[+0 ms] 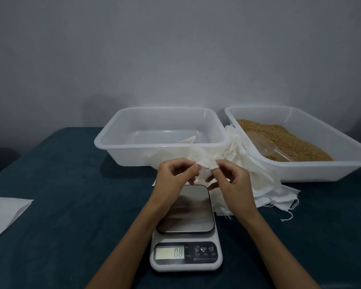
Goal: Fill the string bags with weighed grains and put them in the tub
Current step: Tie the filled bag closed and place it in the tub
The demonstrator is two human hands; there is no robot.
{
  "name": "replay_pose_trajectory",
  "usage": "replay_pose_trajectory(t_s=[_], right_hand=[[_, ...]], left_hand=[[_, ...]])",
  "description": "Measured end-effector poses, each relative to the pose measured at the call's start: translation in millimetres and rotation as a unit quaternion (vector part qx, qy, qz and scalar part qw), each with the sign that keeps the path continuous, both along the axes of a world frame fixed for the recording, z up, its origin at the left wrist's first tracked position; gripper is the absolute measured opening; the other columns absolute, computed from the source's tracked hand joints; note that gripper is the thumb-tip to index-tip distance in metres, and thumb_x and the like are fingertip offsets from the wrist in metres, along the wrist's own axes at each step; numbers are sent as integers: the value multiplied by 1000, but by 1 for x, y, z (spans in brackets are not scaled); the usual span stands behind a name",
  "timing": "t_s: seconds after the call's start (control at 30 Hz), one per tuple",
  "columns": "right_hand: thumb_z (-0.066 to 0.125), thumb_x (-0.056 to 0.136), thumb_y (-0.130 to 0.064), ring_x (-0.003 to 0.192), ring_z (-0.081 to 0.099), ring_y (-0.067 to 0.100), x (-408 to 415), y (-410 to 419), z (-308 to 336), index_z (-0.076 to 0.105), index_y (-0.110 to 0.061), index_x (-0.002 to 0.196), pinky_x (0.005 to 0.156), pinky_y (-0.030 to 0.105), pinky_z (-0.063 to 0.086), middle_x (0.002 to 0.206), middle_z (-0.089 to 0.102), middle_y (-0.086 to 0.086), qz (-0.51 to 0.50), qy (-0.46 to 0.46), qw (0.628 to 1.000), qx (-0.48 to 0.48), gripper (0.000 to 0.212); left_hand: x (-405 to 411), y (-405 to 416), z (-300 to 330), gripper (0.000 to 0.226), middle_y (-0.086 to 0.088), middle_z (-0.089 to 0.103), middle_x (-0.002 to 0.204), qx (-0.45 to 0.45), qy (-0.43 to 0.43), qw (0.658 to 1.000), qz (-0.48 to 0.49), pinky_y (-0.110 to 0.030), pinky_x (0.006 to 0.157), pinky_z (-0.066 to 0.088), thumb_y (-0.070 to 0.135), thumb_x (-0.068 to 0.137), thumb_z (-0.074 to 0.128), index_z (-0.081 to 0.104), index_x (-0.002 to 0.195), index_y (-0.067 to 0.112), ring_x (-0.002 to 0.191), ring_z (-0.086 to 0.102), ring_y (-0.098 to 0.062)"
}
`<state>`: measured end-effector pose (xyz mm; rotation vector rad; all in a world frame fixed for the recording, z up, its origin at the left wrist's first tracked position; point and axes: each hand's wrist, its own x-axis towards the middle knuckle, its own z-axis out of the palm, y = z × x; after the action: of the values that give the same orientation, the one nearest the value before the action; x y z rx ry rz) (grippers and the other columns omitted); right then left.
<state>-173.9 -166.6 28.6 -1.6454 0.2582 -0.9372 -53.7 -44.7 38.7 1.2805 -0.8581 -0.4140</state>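
Note:
A white string bag [204, 161] is held above the kitchen scale [186, 228], whose display reads 0.8. My left hand [173, 176] pinches the bag's left edge and my right hand [230, 180] pinches its right edge. A pile of white string bags [265, 184] leans between the two tubs and spreads onto the table. The left white tub [113, 140] holds one white bag [188, 140]. The right white tub [300, 170] holds brown grains [279, 134] and a clear plastic scoop [263, 144].
A dark blue cloth covers the table [71, 195]. A white sheet [4, 213] lies at the table's left edge. A grey wall stands right behind the tubs.

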Motion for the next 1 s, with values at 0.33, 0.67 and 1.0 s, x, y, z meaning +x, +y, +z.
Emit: replay_pose_trajectory(t_s=[0.33,0.67,1.0], right_hand=[[58,99,-7,102,68,39,-5,-12,5,70,-2,111,79,49,61,112,70,23,102,-17,978,183,18],[69,89,4,79,66,13,-4,-10,3,58,-9,94,62,29,57,86,68,-1,25,-3,995,99,18],[57,95,8,71,68,36,-5,-11,2,63,-15,88,68,54,60,79,66,35,-1,-12,994,107,25]], left_hand=[[4,0,5,66,-1,69,122,27,70,997,30,-29,74,58,47,82,72,58,140,18,101,70,-18],[10,4,-1,16,-7,77,100,14,121,992,-36,-26,75,60,18,94,75,78,104,7,88,73,-17],[5,4,0,22,-7,80,101,46,109,992,-38,-25,61,58,24,93,75,78,108,9,79,73,-17]])
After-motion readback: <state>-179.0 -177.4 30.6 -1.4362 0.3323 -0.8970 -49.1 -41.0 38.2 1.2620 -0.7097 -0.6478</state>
